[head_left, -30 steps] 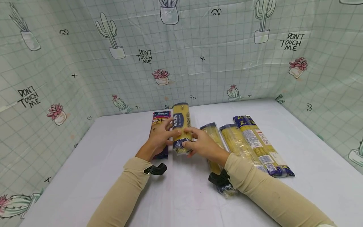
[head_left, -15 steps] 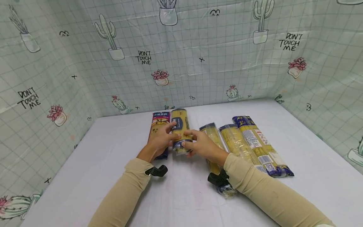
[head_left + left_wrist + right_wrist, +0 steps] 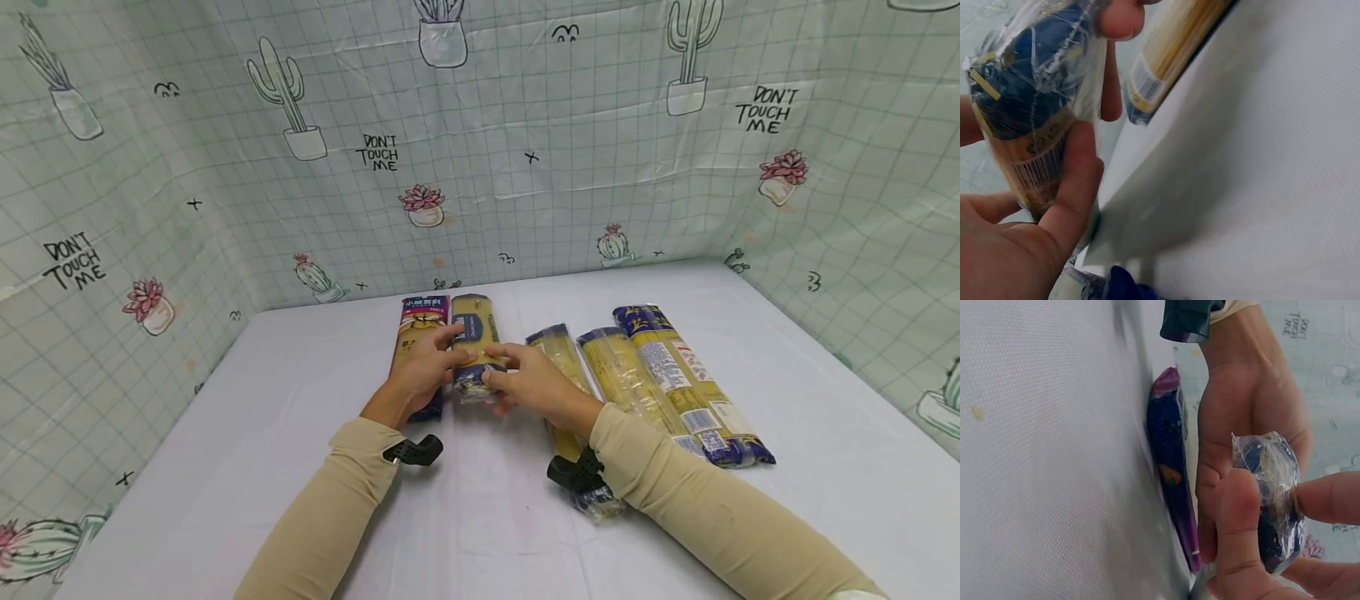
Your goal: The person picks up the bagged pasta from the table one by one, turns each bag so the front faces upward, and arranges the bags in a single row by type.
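Note:
Both hands hold a clear-wrapped pack of spaghetti [image 3: 475, 310] with dark blue ends. My left hand [image 3: 420, 371] grips its left side, the thumb across the wrapper [image 3: 1029, 81] in the left wrist view. At the near end, my right hand [image 3: 542, 382] pinches the pack [image 3: 1282, 515] between thumb and fingers. The near end is held above the table; whether the far end touches it is hard to tell. Left of it lies a blue and red pasta pack [image 3: 423, 321], partly hidden behind my left hand.
On the right lie a narrow spaghetti pack [image 3: 558, 346], a second clear pack [image 3: 618, 367] and a larger blue-ended pack [image 3: 667, 367], side by side at a slant. My right forearm passes over the nearer ends. A patterned curtain [image 3: 487, 192] borders the white table [image 3: 262, 433].
The held spaghetti pack has tipped lower and flatter, its far end coming down beside the blue and red pack. Both hands keep their hold and have barely moved.

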The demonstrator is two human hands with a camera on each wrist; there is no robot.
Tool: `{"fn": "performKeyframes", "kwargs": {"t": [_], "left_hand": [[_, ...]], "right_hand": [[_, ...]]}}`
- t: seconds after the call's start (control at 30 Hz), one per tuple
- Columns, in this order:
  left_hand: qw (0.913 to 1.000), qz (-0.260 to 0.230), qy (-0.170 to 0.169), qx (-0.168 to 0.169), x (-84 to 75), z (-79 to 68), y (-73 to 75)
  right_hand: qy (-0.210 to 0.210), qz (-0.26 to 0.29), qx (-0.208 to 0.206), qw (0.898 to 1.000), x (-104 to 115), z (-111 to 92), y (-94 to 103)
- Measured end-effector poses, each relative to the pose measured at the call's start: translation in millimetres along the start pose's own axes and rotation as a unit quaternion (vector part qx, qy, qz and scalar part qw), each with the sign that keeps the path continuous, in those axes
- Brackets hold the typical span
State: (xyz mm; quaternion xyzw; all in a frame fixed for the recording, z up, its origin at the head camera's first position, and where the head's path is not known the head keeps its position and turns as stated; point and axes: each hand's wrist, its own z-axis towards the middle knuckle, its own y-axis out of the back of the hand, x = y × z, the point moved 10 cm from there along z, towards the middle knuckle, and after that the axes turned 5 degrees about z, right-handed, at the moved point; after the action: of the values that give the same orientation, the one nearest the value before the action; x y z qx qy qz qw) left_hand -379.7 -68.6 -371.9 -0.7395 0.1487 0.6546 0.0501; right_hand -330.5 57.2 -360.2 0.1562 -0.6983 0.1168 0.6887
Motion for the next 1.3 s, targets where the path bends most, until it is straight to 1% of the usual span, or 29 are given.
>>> {"fn": "performKeyframes", "kwargs": {"t": [0.1,0.23,0.37,0.47,0.57,0.67,0.9,1.03,1.13,1.3], "left_hand": [[0.9998,0.014,0.015,-0.008,3.6,1.2,2.5],[0.9981,0.045,0.04,-0.016,9.2,2.8,7.2],[0.9953,0.077,0.058,-0.007,10.2,5.1,8.8],[0.992,0.108,0.065,-0.005,8.3,7.0,9.5],[0.9868,0.146,0.07,-0.008,7.0,8.4,9.1],[0.984,0.164,0.07,-0.009,5.7,9.3,6.8],[0.9901,0.125,0.061,-0.015,5.4,13.8,6.0],[0.9915,0.113,0.061,-0.021,5.7,16.5,8.2],[0.9909,0.115,0.065,-0.027,4.8,15.9,9.8],[0.9899,0.124,0.064,-0.024,3.7,15.8,10.0]], "right_hand": [[-0.002,-0.001,-0.008,1.0,-1,1,-0.2],[-0.012,-0.005,-0.016,1.0,-5,3,-2.2],[-0.027,-0.007,-0.016,0.999,-9,5,-3.1],[-0.032,-0.01,-0.006,0.999,-10,5,-3.6],[-0.039,-0.012,0.01,0.999,-11,3,-4.5],[-0.045,-0.013,0.019,0.999,-12,2,-4.0],[-0.052,0.021,-0.002,0.998,-15,3,1.1],[-0.058,0.04,-0.005,0.998,-16,3,0.6],[-0.06,0.033,0.0,0.998,-16,4,-0.2],[-0.068,0.007,0.008,0.998,-18,4,-0.6]]}}
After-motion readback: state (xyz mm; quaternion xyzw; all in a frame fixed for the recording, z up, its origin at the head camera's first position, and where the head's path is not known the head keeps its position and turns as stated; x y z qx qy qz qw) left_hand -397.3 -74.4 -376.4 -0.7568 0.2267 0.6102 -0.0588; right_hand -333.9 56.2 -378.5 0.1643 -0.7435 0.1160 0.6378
